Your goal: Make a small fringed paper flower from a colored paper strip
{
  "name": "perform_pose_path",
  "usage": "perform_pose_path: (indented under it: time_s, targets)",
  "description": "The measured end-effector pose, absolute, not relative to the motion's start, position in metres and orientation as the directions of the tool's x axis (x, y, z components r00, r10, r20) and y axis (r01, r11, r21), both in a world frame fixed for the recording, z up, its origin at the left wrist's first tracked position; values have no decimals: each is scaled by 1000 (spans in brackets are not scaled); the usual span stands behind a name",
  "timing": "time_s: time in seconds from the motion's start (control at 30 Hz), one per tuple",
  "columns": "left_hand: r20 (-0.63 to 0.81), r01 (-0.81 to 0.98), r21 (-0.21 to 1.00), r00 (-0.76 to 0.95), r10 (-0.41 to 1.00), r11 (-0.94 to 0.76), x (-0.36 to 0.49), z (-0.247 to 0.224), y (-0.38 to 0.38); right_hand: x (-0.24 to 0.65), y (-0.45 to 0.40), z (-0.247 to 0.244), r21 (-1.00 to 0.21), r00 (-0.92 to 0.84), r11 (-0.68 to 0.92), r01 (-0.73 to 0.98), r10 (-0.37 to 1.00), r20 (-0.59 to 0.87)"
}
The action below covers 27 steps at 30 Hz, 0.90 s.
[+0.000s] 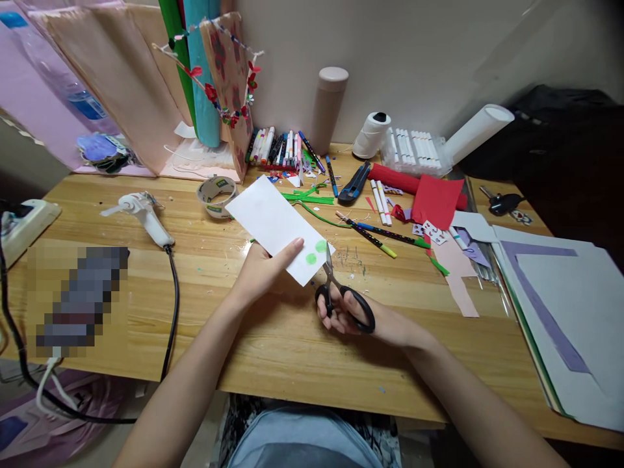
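Observation:
My left hand (266, 270) grips a white sheet of paper (273, 218) by its lower edge, thumb on top and the other fingers hidden beneath. Two green coloured spots (316, 252) mark the paper's right-hand end. In my right hand (341, 315) is a pair of scissors (330, 272) with black handles, fingers through the loops. Its blades point up and away from me and meet the paper's edge close beside the green spots. The paper is held tilted above the wooden table (283, 364).
A glue gun (149, 218) and a tape roll (217, 197) lie left. Behind the paper are several markers (277, 148), a utility knife (354, 183) and a tumbler (329, 107). Red paper (437, 200) and stacked sheets (568, 292) lie right. A black cable (174, 305) crosses the table's left side.

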<state>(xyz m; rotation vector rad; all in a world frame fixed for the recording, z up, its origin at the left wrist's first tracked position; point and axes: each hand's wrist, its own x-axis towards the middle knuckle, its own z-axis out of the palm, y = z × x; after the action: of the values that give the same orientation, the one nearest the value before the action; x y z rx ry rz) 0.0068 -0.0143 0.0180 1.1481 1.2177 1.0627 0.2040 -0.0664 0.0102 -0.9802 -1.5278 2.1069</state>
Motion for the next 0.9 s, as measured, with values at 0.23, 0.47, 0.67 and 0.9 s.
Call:
perform_pose_path:
  time_s: [0.23, 0.47, 0.67, 0.9]
  targets:
    - [-143, 6, 990, -5, 990, 143, 21, 18, -27, 195, -68, 6, -931, -578, -363, -45, 769, -272]
    - [-288, 7, 958, -15, 958, 288, 32, 14, -37, 192, -68, 3, -940, -466, -338, -43, 839, -281]
    - [-235, -54, 971, -56, 970, 232, 29, 14, -34, 192, -65, 4, -978, -432, -208, 27, 880, -199]
    - [-46, -39, 998, -164, 985, 40, 27, 11, -26, 194, -63, 2, -969, -503, -245, 31, 834, -227]
